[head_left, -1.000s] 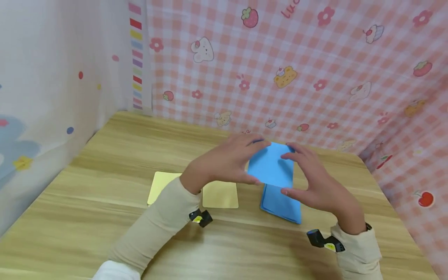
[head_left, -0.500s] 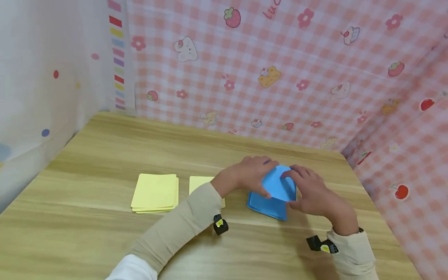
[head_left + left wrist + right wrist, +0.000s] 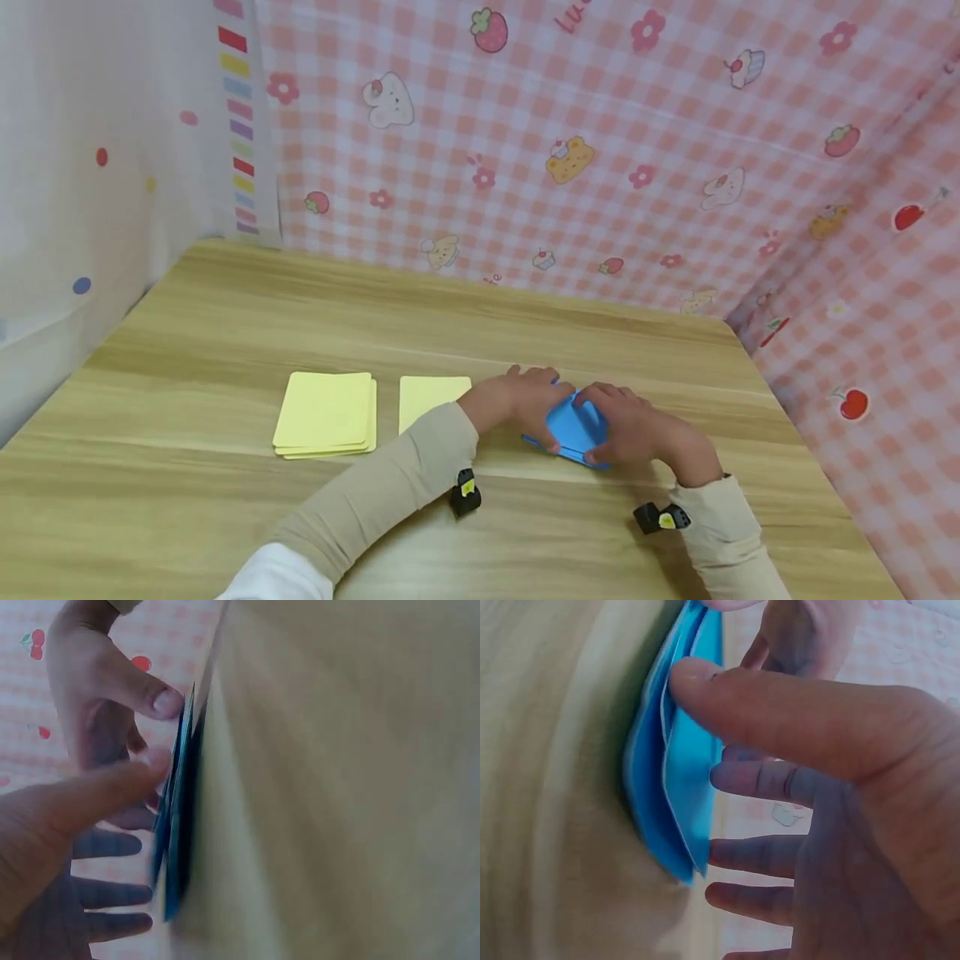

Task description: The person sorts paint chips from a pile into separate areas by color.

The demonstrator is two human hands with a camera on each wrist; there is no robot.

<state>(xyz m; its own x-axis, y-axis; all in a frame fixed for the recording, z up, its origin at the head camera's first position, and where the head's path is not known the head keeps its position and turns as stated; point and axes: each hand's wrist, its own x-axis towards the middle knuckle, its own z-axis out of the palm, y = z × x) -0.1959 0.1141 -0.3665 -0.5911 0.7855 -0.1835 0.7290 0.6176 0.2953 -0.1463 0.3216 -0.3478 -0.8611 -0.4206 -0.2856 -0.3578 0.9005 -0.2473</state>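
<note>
Both hands close in on a small stack of blue square cards (image 3: 577, 427) on the wooden table. My left hand (image 3: 525, 404) holds the left side of the top card, thumb at the near edge and fingers toward the far edge. Across from it, my right hand (image 3: 636, 429) holds the right side in the same way. In the right wrist view, the blue cards (image 3: 694, 776) are slightly fanned, and the right thumb (image 3: 742, 705) lies against their edge. From the left wrist, the cards (image 3: 178, 817) appear edge-on, with narrow gaps between layers.
A stack of yellow square cards (image 3: 324, 412) lies on the left of the table (image 3: 300, 517). Nearer the hands, a second yellow card or stack (image 3: 432, 396) is partly covered by the left sleeve (image 3: 382, 475). Patterned cloth (image 3: 480, 125) hangs behind.
Both hands have lowered the top blue card from the air onto the blue stack and drawn nearer each other. The head view has shifted right, uncovering more of the left yellow stack.
</note>
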